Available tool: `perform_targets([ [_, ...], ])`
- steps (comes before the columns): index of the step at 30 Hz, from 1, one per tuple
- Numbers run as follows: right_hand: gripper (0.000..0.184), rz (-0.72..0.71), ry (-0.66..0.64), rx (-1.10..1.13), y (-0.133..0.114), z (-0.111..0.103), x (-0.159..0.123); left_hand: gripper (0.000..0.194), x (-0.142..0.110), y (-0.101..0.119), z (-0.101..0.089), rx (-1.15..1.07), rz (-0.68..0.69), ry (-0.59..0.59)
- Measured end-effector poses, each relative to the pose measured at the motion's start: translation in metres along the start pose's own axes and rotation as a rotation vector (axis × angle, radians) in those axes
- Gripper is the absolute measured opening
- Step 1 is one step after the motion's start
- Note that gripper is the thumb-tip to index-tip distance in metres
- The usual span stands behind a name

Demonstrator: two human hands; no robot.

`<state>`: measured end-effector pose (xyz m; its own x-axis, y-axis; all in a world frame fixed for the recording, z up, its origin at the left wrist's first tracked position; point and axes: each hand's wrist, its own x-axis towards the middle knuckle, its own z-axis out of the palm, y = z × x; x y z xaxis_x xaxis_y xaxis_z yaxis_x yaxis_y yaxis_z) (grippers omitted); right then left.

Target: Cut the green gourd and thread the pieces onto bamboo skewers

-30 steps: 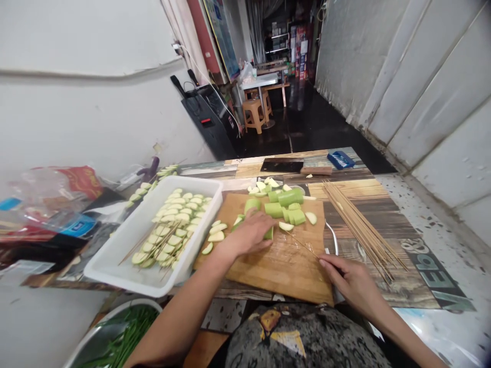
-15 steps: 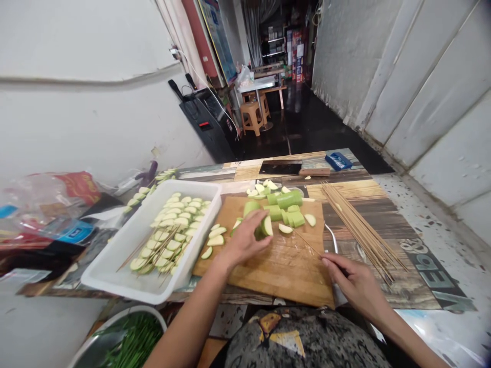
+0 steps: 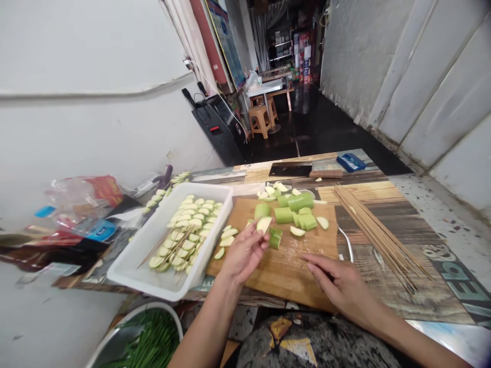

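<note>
My left hand pinches a pale half-round vegetable slice just above the wooden cutting board. A green chunk lies beside its fingertips. My right hand rests on the board's near right part, fingers closed on a thin bamboo skewer that points toward the left hand. More green chunks and slices sit at the board's far end. A white tray to the left holds several skewered slices.
A bundle of bamboo skewers lies on the table to the right, with a metal handle beside the board. A cleaver and a blue object lie at the far edge. Plastic bags are at left, a bowl of greens below.
My left hand picked a slice up from the board and drew it back toward me. My right hand with the skewer shifted left, closer to it.
</note>
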<state>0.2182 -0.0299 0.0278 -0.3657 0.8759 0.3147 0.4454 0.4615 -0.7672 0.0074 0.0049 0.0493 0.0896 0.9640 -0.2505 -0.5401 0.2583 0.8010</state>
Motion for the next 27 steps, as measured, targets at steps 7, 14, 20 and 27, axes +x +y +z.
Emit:
perform_targets([
  [7, 0.025, -0.012, -0.039, -0.028, -0.001, 0.001, -0.001, 0.016, 0.000, 0.001, 0.003, -0.202, -0.145, 0.137],
  [14, 0.027, -0.009, -0.057, -0.035, -0.001, 0.000, -0.002, 0.013, -0.001, 0.005, 0.012, -0.267, -0.173, 0.205],
  [20, 0.028, -0.021, -0.054, -0.027, -0.001, 0.000, -0.001, 0.009, -0.003, 0.005, 0.014, -0.281, -0.160, 0.196],
  [27, 0.027, -0.028, -0.047, -0.016, 0.000, 0.000, -0.001, 0.008, -0.005, 0.004, 0.015, -0.256, -0.127, 0.200],
])
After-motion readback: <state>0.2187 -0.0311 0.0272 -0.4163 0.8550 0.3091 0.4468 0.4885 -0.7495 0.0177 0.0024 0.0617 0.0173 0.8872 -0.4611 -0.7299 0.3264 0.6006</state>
